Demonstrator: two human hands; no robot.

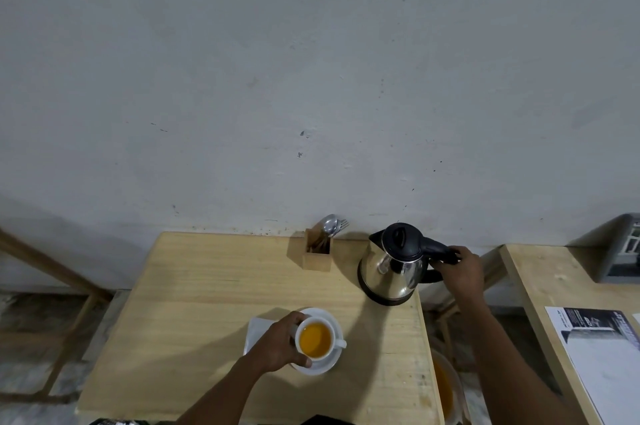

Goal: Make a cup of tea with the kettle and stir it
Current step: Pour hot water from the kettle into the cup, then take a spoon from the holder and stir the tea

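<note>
Here, low in the frame's centre, the left hand (277,343) is wrapping around the tea-filled cup (316,341) to steady it on its saucer (329,364), while the right hand (459,268) is closing on the handle of the kettle (393,267) at right, seemingly parking it.

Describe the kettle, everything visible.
The kettle has a shiny, steel-looking body, a black lid with a dark knob, a black handle and a black band at the bottom. It stands upright at the table's far right corner, lid closed, spout pointing left. The right hand is on its handle. Nothing else touches it.
</note>
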